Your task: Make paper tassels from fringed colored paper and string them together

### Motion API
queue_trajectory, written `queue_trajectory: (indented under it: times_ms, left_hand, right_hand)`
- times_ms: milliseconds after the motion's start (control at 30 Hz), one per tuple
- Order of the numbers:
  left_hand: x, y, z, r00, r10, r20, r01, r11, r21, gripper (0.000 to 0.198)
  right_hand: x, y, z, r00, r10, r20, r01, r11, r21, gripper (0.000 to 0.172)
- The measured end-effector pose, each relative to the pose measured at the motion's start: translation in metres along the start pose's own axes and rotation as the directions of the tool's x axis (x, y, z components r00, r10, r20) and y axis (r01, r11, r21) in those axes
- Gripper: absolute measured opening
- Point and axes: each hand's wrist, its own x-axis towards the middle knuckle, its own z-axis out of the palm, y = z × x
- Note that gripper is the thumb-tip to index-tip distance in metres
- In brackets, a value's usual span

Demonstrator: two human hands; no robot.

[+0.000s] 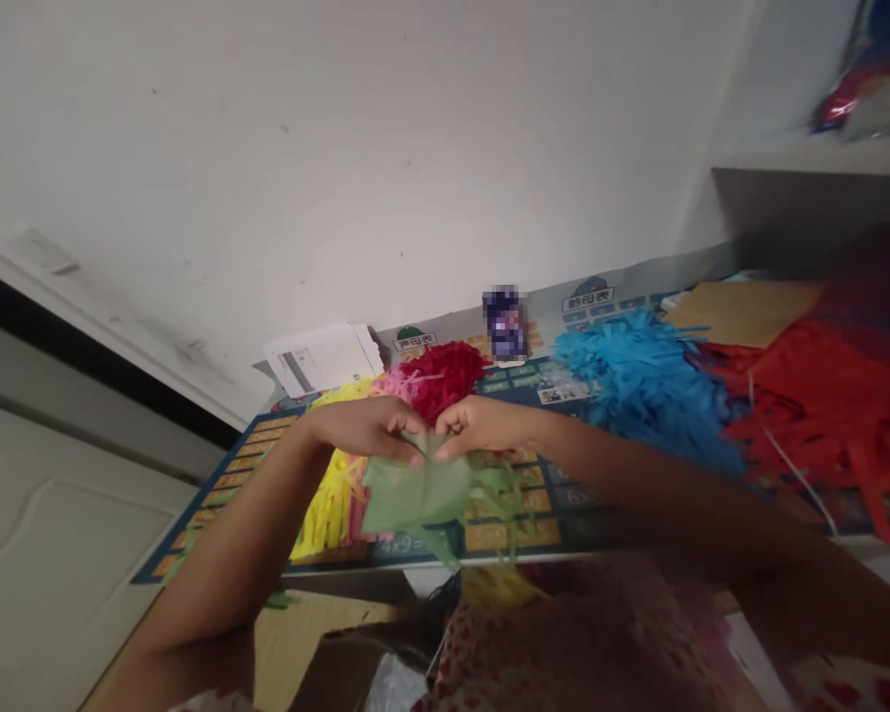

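My left hand (367, 427) and my right hand (475, 425) meet over the table, both pinched on the top edge of a piece of green tissue paper (415, 492). The green sheet hangs down from my fingers, with cut fringe strips trailing at its right side. Right behind my hands lie a dark red fringed bundle (445, 376) and a pink one (397, 384). Yellow fringe strips (326, 499) lie under my left wrist.
A printed chart mat (519, 529) covers the table. A blue fringe heap (642, 381) and red strips (823, 415) lie at the right, brown card (742, 309) behind them. White paper (322, 358) leans on the wall. A shelf (823, 153) is at upper right.
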Motion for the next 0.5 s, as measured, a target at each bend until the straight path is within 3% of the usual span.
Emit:
queue_trajectory:
  times_ms: [100, 167, 200, 233, 267, 300, 333, 367, 433, 467, 500]
  left_hand:
    - [-0.01, -0.024, 0.01, 0.964, -0.104, -0.246, 0.151, 0.972, 0.182, 0.031]
    - [-0.013, -0.032, 0.023, 0.88, -0.118, -0.459, 0.288, 0.902, 0.321, 0.027]
    - [-0.012, -0.033, 0.033, 0.799, -0.1, -0.592, 0.379, 0.849, 0.368, 0.025]
    - [-0.01, -0.031, 0.045, 0.678, -0.05, -0.733, 0.472, 0.794, 0.383, 0.023]
    - [-0.005, -0.028, 0.059, 0.53, 0.034, -0.847, 0.542, 0.755, 0.37, 0.022]
    - [0.004, -0.024, 0.074, 0.37, 0.126, -0.92, 0.582, 0.741, 0.335, 0.023]
    - [0.015, -0.019, 0.09, 0.281, 0.23, -0.932, 0.542, 0.763, 0.352, 0.022]
    - [0.029, -0.013, 0.106, 0.328, 0.316, -0.89, 0.406, 0.803, 0.435, 0.021]
    - [0.064, -0.004, 0.132, 0.584, 0.421, -0.695, 0.047, 0.837, 0.546, 0.022]
    - [0.082, -0.002, 0.14, 0.655, 0.412, -0.634, -0.05, 0.86, 0.507, 0.024]
    - [0.099, -0.001, 0.144, 0.675, 0.389, -0.627, -0.099, 0.89, 0.446, 0.025]
  right_hand:
    - [0.001, 0.007, -0.003, 0.975, -0.006, -0.224, -0.041, 0.978, -0.206, 0.016]
    - [-0.005, 0.0, -0.009, 0.953, -0.096, -0.287, -0.035, 0.907, -0.419, 0.007]
    - [-0.009, -0.007, -0.014, 0.94, -0.16, -0.301, -0.033, 0.836, -0.548, 0.005]
    - [-0.014, -0.016, -0.018, 0.925, -0.227, -0.305, -0.041, 0.738, -0.674, 0.004]
    - [-0.019, -0.026, -0.022, 0.908, -0.292, -0.3, -0.061, 0.616, -0.785, 0.005]
    - [-0.025, -0.035, -0.026, 0.895, -0.347, -0.281, -0.093, 0.471, -0.877, 0.007]
    - [-0.031, -0.044, -0.027, 0.887, -0.382, -0.261, -0.132, 0.332, -0.934, 0.009]
    - [-0.037, -0.052, -0.027, 0.885, -0.394, -0.249, -0.17, 0.224, -0.96, 0.011]
    - [-0.051, -0.062, -0.021, 0.904, -0.38, -0.196, -0.197, 0.037, -0.98, 0.014]
    - [-0.058, -0.064, -0.015, 0.919, -0.367, -0.142, -0.172, -0.049, -0.984, 0.015]
    - [-0.067, -0.063, -0.008, 0.933, -0.354, -0.067, -0.119, -0.127, -0.985, 0.016]
